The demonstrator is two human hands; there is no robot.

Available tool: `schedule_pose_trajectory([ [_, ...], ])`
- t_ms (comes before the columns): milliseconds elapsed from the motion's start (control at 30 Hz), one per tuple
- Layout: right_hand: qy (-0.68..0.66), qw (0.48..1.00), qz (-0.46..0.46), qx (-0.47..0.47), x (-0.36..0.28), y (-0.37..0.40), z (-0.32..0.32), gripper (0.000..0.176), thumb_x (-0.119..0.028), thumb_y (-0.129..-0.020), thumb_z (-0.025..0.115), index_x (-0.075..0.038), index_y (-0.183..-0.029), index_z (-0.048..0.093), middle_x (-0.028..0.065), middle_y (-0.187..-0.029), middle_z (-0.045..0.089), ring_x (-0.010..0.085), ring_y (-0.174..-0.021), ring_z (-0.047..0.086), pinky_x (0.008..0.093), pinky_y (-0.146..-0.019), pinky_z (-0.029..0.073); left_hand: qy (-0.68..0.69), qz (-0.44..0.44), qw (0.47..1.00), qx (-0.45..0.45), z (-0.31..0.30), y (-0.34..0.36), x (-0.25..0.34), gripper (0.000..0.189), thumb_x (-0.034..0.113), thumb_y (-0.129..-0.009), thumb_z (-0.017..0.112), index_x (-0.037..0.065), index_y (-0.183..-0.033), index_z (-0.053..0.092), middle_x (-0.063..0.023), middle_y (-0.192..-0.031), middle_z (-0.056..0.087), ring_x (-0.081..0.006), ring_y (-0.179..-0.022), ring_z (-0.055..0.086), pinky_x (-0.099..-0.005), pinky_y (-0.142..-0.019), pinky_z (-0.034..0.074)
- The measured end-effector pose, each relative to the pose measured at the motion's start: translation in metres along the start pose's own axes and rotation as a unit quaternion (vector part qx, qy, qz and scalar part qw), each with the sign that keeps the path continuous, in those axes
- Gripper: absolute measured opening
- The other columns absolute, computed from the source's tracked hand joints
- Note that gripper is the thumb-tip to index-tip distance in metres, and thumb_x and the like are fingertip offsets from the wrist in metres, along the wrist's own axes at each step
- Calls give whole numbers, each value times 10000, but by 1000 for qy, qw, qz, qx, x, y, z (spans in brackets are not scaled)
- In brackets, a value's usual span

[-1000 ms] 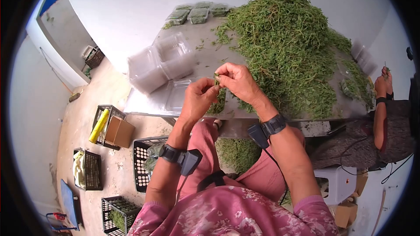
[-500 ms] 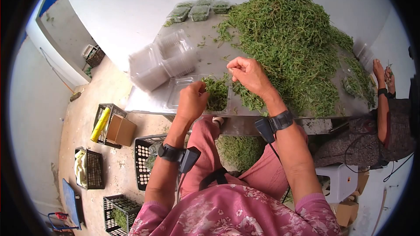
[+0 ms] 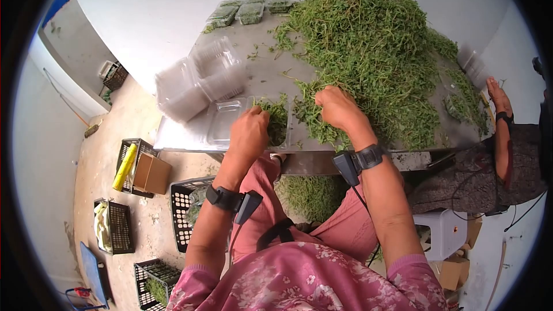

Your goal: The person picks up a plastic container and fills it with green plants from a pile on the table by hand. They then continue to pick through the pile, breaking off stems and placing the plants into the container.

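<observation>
Green leafy stems [image 3: 368, 52] lie heaped on the grey metal table [image 3: 247, 72] and packed in a clear plastic container [image 3: 224, 122]. Left hand [image 3: 250, 129], curled narrow, meets the packed portion; right hand [image 3: 339, 108], likewise curled, touches the heap's near edge. Contents of either grasp: indiscernible.
</observation>
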State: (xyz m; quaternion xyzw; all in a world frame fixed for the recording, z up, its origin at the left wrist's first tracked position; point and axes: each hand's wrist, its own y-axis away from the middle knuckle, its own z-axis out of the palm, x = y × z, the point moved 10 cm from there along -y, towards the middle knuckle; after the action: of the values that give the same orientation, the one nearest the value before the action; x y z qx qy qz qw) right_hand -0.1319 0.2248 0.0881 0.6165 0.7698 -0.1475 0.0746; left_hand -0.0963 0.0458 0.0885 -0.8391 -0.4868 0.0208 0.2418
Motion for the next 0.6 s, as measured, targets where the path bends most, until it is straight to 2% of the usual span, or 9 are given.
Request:
schedule_pose_trajectory([
  [100, 48, 994, 47, -91, 8, -1, 18, 170, 61, -787, 556, 18, -904, 671, 233, -1156, 595, 404, -1014, 623, 458, -860, 517, 10, 43, 999, -25, 3, -3, 6, 83, -14, -708, 543, 15, -768, 592, -165, -812, 595, -383, -831, 607, -449, -725, 504],
  [200, 31, 997, 43, -53, 9, -1, 12, 142, 43, -788, 569, 28, -891, 664, 226, -1110, 617, 409, -1008, 619, 453, -851, 522, 11, 49, 998, -43, 5, -5, 6, 89, -14, -724, 537, 9, -790, 592, -167, -811, 598, -383, -828, 611, -450, -714, 504],
  [300, -1, 998, 36, -55, 13, -3, 1, 120, 37, -783, 568, 22, -869, 652, 232, -1020, 635, 407, -980, 623, 446, -822, 519, 31, 23, 999, -37, -2, -5, 5, 86, -5, -747, 543, 6, -817, 591, -169, -837, 603, -387, -835, 614, -454, -711, 503],
  [400, -114, 993, 21, 16, 17, -4, -16, 92, 26, -779, 571, 20, -848, 632, 245, -928, 638, 405, -910, 637, 449, -771, 514, 22, -1, 1000, -8, -18, -3, 10, 70, 13, -783, 552, 5, -843, 588, -175, -865, 605, -397, -831, 615, -459, -705, 503],
  [500, -166, 985, 8, 55, 17, -3, -14, 71, 37, -735, 617, 38, -757, 549, 199, -665, 541, 316, -599, 519, 407, -607, 461, 0, -24, 999, 47, -32, 1, 14, 65, 11, -748, 570, 35, -808, 580, -160, -879, 599, -357, -839, 614, -435, -705, 516],
  [600, -99, 994, 44, -27, 20, -7, 12, 97, 10, -721, 647, 35, -723, 553, 202, -640, 529, 318, -560, 482, 406, -571, 450, -39, -28, 997, 56, -27, 4, 13, 22, 56, -767, 579, 45, -781, 592, -145, -851, 611, -336, -822, 619, -432, -693, 494],
])
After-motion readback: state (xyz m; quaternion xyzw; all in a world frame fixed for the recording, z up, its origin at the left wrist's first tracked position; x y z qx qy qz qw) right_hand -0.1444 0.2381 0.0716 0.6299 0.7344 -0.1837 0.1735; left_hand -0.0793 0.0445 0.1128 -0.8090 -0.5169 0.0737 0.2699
